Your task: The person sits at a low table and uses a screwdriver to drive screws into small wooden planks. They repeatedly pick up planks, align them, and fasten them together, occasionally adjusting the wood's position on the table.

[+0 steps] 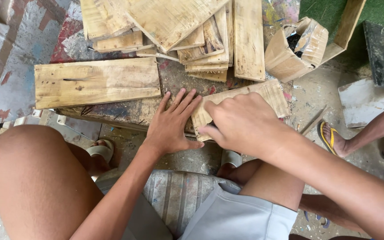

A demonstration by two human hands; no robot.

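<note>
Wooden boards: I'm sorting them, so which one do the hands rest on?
The short board angled at the bench's near edge, under both hands; the others lie untouched farther back.

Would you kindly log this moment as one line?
left hand: flat beside plank | right hand: on plank | pile: behind

a long plank (96,82) lies left of the plank pile (178,31), a box (294,49) right.

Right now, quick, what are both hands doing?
Left hand: open, lying flat, fingers spread, at the end of the wooden board.
Right hand: curled over the same board; what it grips cannot be told.
</note>
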